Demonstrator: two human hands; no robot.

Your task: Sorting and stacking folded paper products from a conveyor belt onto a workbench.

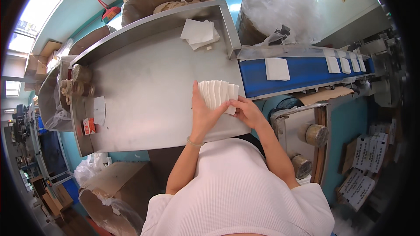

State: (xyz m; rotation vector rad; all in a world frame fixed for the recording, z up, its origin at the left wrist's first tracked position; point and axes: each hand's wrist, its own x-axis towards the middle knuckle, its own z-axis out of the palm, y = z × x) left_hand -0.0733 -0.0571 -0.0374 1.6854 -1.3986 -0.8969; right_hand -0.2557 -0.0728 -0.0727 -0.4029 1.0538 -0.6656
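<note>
A row of folded white napkins (213,92) stands on edge between my two hands, over the right part of the steel table (144,83). My left hand (204,112) is wrapped round the row's left side, thumb reaching across its near edge. At the right end my right hand (247,111) grips the last napkins with thumb and fingers. Part of the fingers is hidden behind the napkins. Farther back on the table lie a few loose white napkins (199,32).
From the table's right edge runs a blue conveyor belt (302,70) carrying several folded napkins (277,69). Raised metal walls border the table's far side. Rolls of tape (82,73) and a small orange packet (89,126) sit at the left. An open cardboard box (113,188) stands below left.
</note>
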